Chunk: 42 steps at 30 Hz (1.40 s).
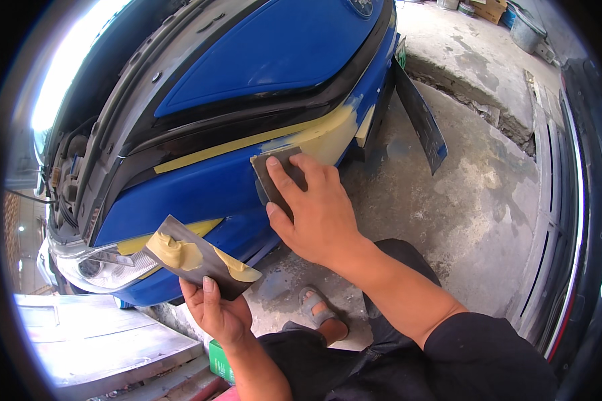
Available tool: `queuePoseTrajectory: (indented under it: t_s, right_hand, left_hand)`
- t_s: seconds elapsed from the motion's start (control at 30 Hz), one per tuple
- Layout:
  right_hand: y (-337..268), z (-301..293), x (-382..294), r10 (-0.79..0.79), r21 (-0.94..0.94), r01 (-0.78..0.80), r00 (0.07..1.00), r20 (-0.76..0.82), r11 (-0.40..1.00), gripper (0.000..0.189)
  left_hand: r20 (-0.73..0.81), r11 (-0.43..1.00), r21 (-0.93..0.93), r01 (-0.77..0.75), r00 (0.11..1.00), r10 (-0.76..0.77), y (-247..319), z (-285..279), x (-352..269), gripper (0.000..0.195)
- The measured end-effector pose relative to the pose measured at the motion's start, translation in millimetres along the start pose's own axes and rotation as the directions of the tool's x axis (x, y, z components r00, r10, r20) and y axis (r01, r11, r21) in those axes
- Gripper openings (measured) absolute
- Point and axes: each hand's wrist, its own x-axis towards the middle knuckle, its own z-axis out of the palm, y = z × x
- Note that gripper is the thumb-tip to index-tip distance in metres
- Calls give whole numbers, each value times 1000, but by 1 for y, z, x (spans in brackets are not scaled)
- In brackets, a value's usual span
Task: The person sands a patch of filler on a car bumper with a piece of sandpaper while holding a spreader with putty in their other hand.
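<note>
In my left hand (220, 316) is a flat dark spreader plate (205, 258), tilted, with yellow body filler (175, 252) heaped at one end and smeared along an edge. My right hand (321, 215) grips a second dark flat spreader (280, 175), its far edge at the blue front bumper (190, 185) of a car. Pale yellow filler (326, 138) coats the bumper's corner just beyond that spreader. A strip of yellow masking tape (205, 154) runs under the black grille trim (205, 123). More yellow tape (134, 244) lies above the headlight (113, 265).
A dark trim panel (421, 120) slants over the concrete floor (461, 200) beyond the bumper. Another dark vehicle (599, 200) stands along the right. At lower left are a white panel (105, 341) and a green box (220, 360). A grey bucket (527, 32) sits at far right.
</note>
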Motion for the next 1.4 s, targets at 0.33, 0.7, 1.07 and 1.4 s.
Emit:
queuePoseTrajectory:
  t_s: [0.33,0.7,1.07,1.4]
  right_hand:
    - [-1,-40,-38,-321,828,12,925,204,561,52]
    - [24,-37,-3,99,68,-104,993,71,992,52]
    - [-8,-34,16,178,-65,-172,978,111,983,50]
    - [-12,-36,7,122,24,-125,987,103,992,53]
  left_hand:
    - [-26,992,-56,116,993,-118,-5,22,-8,48]
    - [-75,999,-28,17,997,-20,4,10,-2,47]
    - [-95,1000,8,14,995,-13,4,12,-5,47]
    - [-49,1000,-20,10,999,-11,3,5,-4,47]
